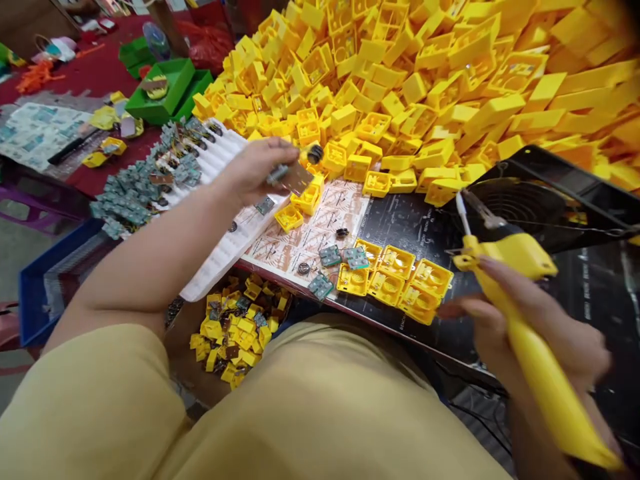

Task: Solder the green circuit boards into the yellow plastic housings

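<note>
My left hand [263,167], raised over the edge of the white foam tray [207,283], pinches a small circuit board [298,180] with a brown face. Close to its fingertips is a small black round part [315,154]; whether it is joined to the board I cannot tell. My right hand [545,327], at the right and slightly blurred, is closed around a yellow-handled soldering iron [530,360] with a pale shaft pointing away. Between the hands lie several open yellow cases [385,287] in two rows. Green circuit boards [330,256] rest beside and partly on them.
A large heap of yellow cases [400,87] covers the back of the table. A black fan [530,193] stands at right. Wired boards [135,193] crowd the foam tray at left. Below the table edge, a box holds yellow pieces [240,333]. Green trays [167,87] sit farther back.
</note>
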Demonstrator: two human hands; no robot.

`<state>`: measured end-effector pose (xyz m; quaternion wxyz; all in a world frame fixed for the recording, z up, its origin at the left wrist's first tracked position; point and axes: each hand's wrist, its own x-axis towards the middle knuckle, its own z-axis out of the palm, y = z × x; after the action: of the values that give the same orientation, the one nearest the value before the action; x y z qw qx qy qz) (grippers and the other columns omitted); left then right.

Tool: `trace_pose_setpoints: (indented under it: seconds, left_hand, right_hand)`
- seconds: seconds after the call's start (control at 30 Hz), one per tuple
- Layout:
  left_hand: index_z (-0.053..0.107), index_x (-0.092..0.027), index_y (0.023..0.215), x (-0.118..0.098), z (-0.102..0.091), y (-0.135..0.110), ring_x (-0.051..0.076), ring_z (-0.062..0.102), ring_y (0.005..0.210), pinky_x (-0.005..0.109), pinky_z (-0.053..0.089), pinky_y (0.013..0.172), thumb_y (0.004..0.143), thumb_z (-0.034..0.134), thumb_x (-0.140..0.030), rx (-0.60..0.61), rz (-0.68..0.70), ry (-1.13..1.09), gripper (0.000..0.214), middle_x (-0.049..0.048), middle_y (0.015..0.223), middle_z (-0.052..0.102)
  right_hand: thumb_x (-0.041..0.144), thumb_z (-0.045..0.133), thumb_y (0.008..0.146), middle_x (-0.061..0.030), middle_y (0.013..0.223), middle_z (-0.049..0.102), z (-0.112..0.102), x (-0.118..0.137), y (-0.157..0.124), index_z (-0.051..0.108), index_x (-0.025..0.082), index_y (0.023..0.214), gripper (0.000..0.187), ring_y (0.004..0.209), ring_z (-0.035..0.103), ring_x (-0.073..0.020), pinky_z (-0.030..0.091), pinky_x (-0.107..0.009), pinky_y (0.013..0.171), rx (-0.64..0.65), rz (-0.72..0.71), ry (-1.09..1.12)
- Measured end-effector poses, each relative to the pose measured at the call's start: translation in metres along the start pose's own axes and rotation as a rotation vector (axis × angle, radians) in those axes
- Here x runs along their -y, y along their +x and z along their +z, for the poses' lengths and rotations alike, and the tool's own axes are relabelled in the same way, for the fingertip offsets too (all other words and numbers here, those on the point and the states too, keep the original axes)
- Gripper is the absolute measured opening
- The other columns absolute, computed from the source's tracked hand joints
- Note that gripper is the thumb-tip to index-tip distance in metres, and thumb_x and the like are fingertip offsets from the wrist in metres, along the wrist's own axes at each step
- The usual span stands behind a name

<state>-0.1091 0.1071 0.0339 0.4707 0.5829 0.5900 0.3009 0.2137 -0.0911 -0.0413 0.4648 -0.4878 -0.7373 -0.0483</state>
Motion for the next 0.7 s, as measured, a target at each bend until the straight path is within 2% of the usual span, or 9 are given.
trace_pose_setpoints:
  seconds: [0.03,0.07,0.17,0.23,0.3,0.4,0.47,0.57,0.7]
  left_hand:
    - [0.054,-0.021,0.09,0.0,0.019,-0.01,0.014,0.066,0.069,0.031,0.053,0.06,0.088,0.059,-0.026,0.068,-0.034,-0.07,0.007,0.0014,0.078,0.066]
    - [0.053,-0.02,0.089,0.0,0.039,-0.02,0.013,0.064,0.067,0.03,0.055,0.06,0.09,0.057,-0.024,0.138,-0.064,-0.144,0.006,0.0008,0.076,0.064]
    - [0.053,-0.019,0.087,-0.002,0.087,-0.049,0.009,0.061,0.064,0.024,0.056,0.06,0.092,0.058,-0.023,0.296,-0.166,-0.394,0.009,-0.0004,0.074,0.063]
    - [0.053,-0.019,0.084,-0.003,0.105,-0.061,0.007,0.059,0.062,0.021,0.055,0.059,0.093,0.06,-0.022,0.358,-0.252,-0.493,0.012,-0.0014,0.072,0.062]
    - [0.054,-0.018,0.08,-0.001,0.108,-0.065,0.006,0.057,0.058,0.02,0.05,0.054,0.093,0.062,-0.022,0.429,-0.301,-0.48,0.015,-0.0023,0.069,0.062]
    - [0.057,-0.018,0.076,0.003,0.092,-0.061,0.006,0.05,0.049,0.02,0.034,0.043,0.087,0.07,-0.024,0.551,-0.259,-0.295,0.018,-0.0014,0.067,0.062]
    - [0.059,-0.018,0.073,0.005,0.074,-0.056,0.005,0.045,0.045,0.021,0.026,0.041,0.082,0.074,-0.028,0.572,-0.184,-0.171,0.02,-0.0003,0.064,0.06]
    - [0.062,-0.018,0.073,0.004,0.045,-0.048,0.006,0.044,0.046,0.023,0.029,0.044,0.079,0.074,-0.035,0.524,-0.029,0.057,0.021,0.0,0.061,0.057]
    - [0.064,-0.019,0.074,-0.001,-0.003,-0.039,0.008,0.049,0.052,0.026,0.038,0.051,0.076,0.074,-0.042,0.367,0.152,0.34,0.025,-0.0005,0.062,0.057]
  right_hand:
    - [0.016,0.072,0.091,0.0036,0.074,0.072,0.008,0.011,0.01,0.063,0.028,0.134,0.046,0.054,0.067,-0.0141,0.055,-0.018,0.049,0.041,-0.008,0.08]
    - [0.013,0.068,0.093,-0.0002,0.088,0.075,0.015,0.019,0.018,0.063,0.026,0.13,0.039,0.063,0.071,-0.0147,0.059,-0.019,0.058,0.033,-0.003,0.117]
    - [0.022,0.076,0.09,-0.0104,0.116,0.073,0.035,0.031,0.032,0.059,0.022,0.123,0.037,0.103,0.073,-0.0238,0.064,-0.033,0.089,0.046,-0.091,0.132]
    - [0.021,0.08,0.086,-0.0089,0.117,0.073,0.042,0.029,0.032,0.059,0.024,0.121,0.041,0.107,0.072,-0.0249,0.063,-0.035,0.092,0.046,-0.185,0.102]
    - [0.012,0.079,0.084,-0.0031,0.107,0.075,0.042,0.026,0.03,0.062,0.027,0.118,0.041,0.094,0.074,-0.0206,0.064,-0.029,0.084,0.02,-0.247,0.06]
    - [0.007,0.077,0.083,0.0014,0.092,0.075,0.033,0.025,0.028,0.063,0.026,0.115,0.04,0.074,0.073,-0.0156,0.061,-0.022,0.069,-0.06,-0.19,0.061]
    - [0.009,0.079,0.083,0.002,0.089,0.074,0.028,0.028,0.029,0.062,0.025,0.113,0.038,0.071,0.072,-0.015,0.061,-0.022,0.065,-0.103,-0.103,0.111]
    - [0.013,0.08,0.083,0.0021,0.09,0.072,0.026,0.035,0.031,0.061,0.024,0.112,0.037,0.071,0.072,-0.0146,0.063,-0.023,0.066,-0.154,-0.004,0.214]
    - [0.008,0.08,0.081,0.0045,0.09,0.069,0.025,0.043,0.039,0.062,0.027,0.115,0.043,0.073,0.072,-0.0122,0.063,-0.018,0.066,-0.264,0.139,0.366]
